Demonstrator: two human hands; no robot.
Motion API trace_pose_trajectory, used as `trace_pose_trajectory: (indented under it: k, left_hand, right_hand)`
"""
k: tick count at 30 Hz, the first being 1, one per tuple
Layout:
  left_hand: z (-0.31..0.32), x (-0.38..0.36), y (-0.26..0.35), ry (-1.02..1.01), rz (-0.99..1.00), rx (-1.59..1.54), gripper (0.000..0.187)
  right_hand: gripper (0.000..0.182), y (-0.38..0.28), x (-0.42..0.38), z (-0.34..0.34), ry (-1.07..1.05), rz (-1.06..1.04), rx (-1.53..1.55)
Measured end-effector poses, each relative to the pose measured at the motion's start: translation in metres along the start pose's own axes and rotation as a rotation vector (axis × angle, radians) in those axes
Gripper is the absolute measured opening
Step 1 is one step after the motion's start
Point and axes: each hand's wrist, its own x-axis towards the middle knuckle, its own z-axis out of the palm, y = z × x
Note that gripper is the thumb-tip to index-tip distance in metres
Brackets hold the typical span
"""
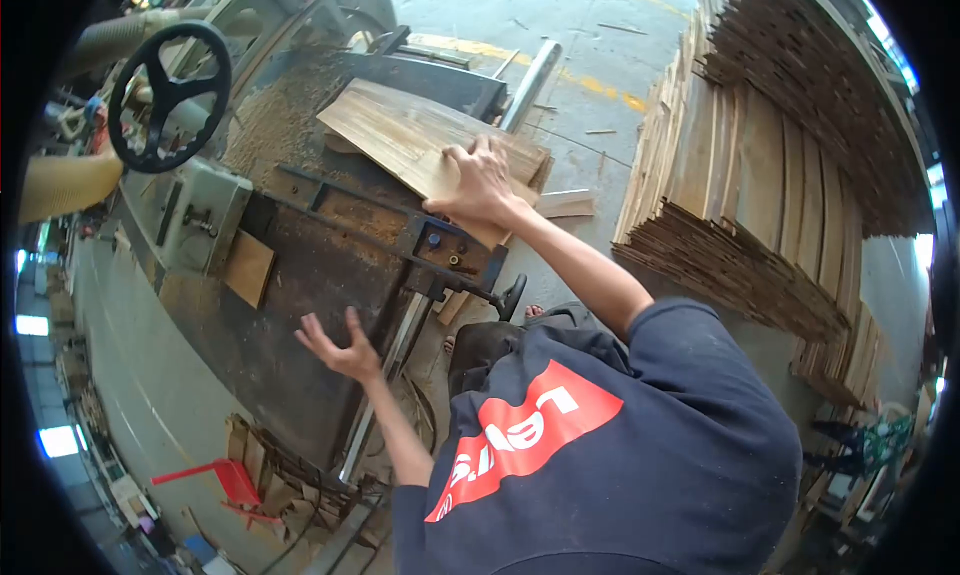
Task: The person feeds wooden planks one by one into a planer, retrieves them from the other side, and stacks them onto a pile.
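Item: a wooden board (pixel 395 125), lying at a slant across the far side of the machine table (pixel 290 345), beyond the black-edged rail (pixel 340 213). I judge it stiff and of moderate weight, awkward from its length rather than its mass. The faces look rough to lightly grained, so slipping seems a small risk—splinters and loose dust a larger one. Sound holding points, in my assessment, are the two long edges near mid-length, thumb above and fingers below, with the end corners second best.

Right grip (pixel 482 187): fingers bent and partly closed, in contact with the board towards its near end. From my remote view I cannot tell whether it clasps an edge or merely presses on the face. Left grip (pixel 350 358): fingers spread wide, nothing seen in it, near the dark surface of the table; motion blur softens its outline.

Outward of these I note sawdust (pixel 262 125) past the rail, a small wood piece (pixel 247 268) by the machine housing (pixel 205 215), and stacked timber (pixel 765 165) on the floor to the right.

Limitations: the board's underside is hidden, and the right grip covers part of its face. More wood shows beneath the near end—separate pieces or one, I cannot establish. The lens border cuts off the outer timber.
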Motion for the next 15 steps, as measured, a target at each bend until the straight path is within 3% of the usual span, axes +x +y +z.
trace_pose_trajectory:
  k: [2,4,6,8,11,15]
  left_hand:
    - [-0.016,-0.029,0.055,-0.059,-0.077,-0.134,0.078]
    - [-0.034,-0.05,0.101,-0.173,-0.136,-0.23,0.098]
    - [-0.049,-0.063,0.133,-0.273,-0.195,-0.323,0.123]
    - [-0.057,-0.069,0.148,-0.304,-0.166,-0.256,0.141]
    - [-0.061,-0.072,0.139,-0.281,-0.128,-0.066,0.15]
    - [-0.06,-0.059,0.105,-0.32,-0.174,0.232,0.149]
  right_hand:
    - [0.094,-0.021,-0.029,-0.006,0.003,0.044,0.176]
    - [0.091,-0.036,-0.052,0.0,0.028,-0.086,0.21]
    - [0.088,-0.068,-0.068,0.0,-0.112,-0.132,0.257]
    - [0.086,-0.095,-0.08,0.013,-0.136,-0.181,0.209]
    - [0.087,-0.133,-0.085,0.047,-0.119,-0.246,0.199]
    - [0.086,-0.176,-0.094,0.085,-0.117,-0.275,0.19]
